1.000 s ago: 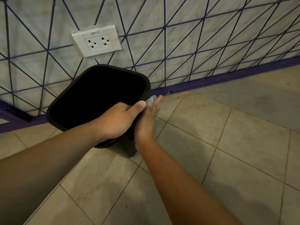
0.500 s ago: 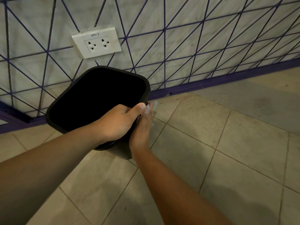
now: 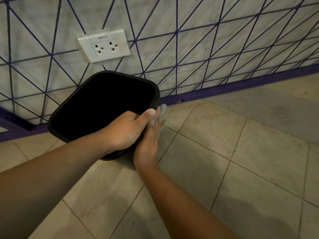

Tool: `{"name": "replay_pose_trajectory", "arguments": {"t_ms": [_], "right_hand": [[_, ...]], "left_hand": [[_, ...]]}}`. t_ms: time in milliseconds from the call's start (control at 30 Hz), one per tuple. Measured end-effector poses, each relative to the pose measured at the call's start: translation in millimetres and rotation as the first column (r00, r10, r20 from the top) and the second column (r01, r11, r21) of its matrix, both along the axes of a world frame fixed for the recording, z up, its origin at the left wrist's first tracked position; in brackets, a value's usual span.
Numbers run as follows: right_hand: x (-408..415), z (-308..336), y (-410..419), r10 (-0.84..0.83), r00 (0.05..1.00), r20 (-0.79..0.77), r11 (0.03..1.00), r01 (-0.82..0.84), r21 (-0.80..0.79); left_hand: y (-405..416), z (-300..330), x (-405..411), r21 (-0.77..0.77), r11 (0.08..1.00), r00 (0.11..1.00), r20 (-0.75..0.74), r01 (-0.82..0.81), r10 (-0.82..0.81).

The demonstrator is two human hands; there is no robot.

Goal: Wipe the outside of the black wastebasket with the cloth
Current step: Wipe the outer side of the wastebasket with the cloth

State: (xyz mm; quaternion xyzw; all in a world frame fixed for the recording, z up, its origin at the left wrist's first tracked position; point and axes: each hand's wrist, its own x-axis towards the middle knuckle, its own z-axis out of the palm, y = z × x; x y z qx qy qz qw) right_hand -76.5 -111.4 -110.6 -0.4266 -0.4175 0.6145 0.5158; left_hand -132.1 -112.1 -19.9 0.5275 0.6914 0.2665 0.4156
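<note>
The black wastebasket (image 3: 103, 104) stands on the tiled floor by the wall, tilted toward me so its dark opening faces up. My left hand (image 3: 124, 131) grips its near rim, thumb along the edge. My right hand (image 3: 148, 142) lies flat against the basket's right outer side, pressing a pale grey cloth (image 3: 162, 108) to it. Only a tip of the cloth shows past my fingertips; the rest sits hidden under the palm. The basket's lower body is mostly hidden behind my hands.
A white double wall socket (image 3: 104, 45) sits just above the basket on a pale wall crossed by purple lines. A purple skirting strip (image 3: 224, 91) runs along the wall's foot. Beige floor tiles (image 3: 224, 152) spread to the right and toward me.
My right hand slid down the basket's right side, then back up a little, with the cloth tip showing again. The left hand kept its grip on the rim.
</note>
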Motion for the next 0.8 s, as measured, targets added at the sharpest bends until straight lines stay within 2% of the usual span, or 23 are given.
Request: {"name": "replay_pose_trajectory", "arguments": {"t_ms": [167, 333, 433, 600, 733, 800], "right_hand": [[2.0, -3.5, 27.1, -0.009, 0.999, -0.054, 0.99, 0.001, -0.14], [4.6, -14.8, 17.9, 0.005, 1.0, -0.008, 1.0, -0.005, 0.007], [5.1, -17.9, 28.5, -0.004, 1.0, -0.031, 0.995, 0.001, -0.101], [1.9, -18.7, 10.0, 0.011, 1.0, -0.017, 1.0, -0.011, 0.014], [0.8, -20.7, 23.6, 0.005, 0.998, -0.055, 0.989, -0.013, -0.145], [-1.4, -15.6, 12.6, 0.028, 0.999, -0.028, 0.998, -0.03, -0.05]], "left_hand": [[2.3, -2.7, 1.7, 0.0, 0.999, 0.998, -0.047, -0.047, 0.047], [1.6, -2.7, -0.6, -0.009, 1.0, 1.0, -0.031, -0.004, 0.004], [1.2, -2.2, 1.2, -0.002, 1.0, 0.999, -0.032, -0.016, 0.016], [3.1, -4.0, -2.6, -0.014, 1.0, 0.998, -0.051, -0.02, 0.019], [3.4, -4.6, -0.8, -0.013, 0.998, 0.995, -0.074, -0.061, 0.06], [3.0, -4.5, -2.1, -0.002, 0.999, 0.998, -0.059, -0.037, 0.036]]}}
